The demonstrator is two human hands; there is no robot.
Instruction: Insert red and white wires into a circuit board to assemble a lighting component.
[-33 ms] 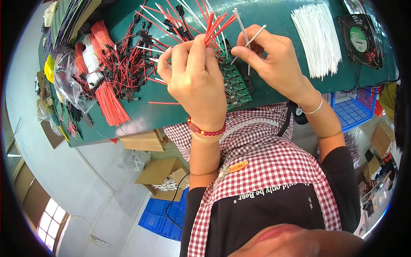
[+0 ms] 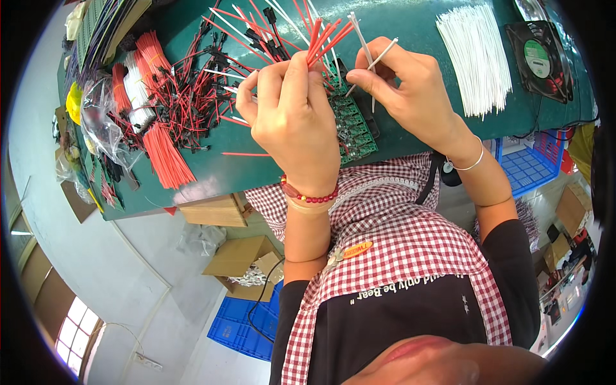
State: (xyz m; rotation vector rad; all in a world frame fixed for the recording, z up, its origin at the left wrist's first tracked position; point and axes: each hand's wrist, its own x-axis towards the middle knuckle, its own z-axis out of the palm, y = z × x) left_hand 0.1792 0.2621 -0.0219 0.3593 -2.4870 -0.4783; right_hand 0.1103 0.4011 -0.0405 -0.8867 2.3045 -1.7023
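Observation:
My left hand (image 2: 292, 119) is closed, its thumb and fingertips pinching a small bunch of red wires (image 2: 328, 40) whose ends point up and away. My right hand (image 2: 417, 93) is close beside it on the right. Thumb and forefinger there pinch a few white wires (image 2: 384, 52), which cross each other at different angles. Below and between both hands lies a green circuit board (image 2: 354, 131) with repeated sections, partly hidden by my left hand. Behind my left hand, red and white wires with black connectors (image 2: 272, 27) fan out over the table.
The green table (image 2: 404, 128) carries a pile of white wires (image 2: 476, 61) and a black fan (image 2: 540, 61) on the right. Bundled red wires (image 2: 168, 156), tangled connector leads (image 2: 183, 96) and a clear plastic bag (image 2: 106, 122) lie left. Blue crates (image 2: 240, 327) and a cardboard box (image 2: 240, 255) stand below.

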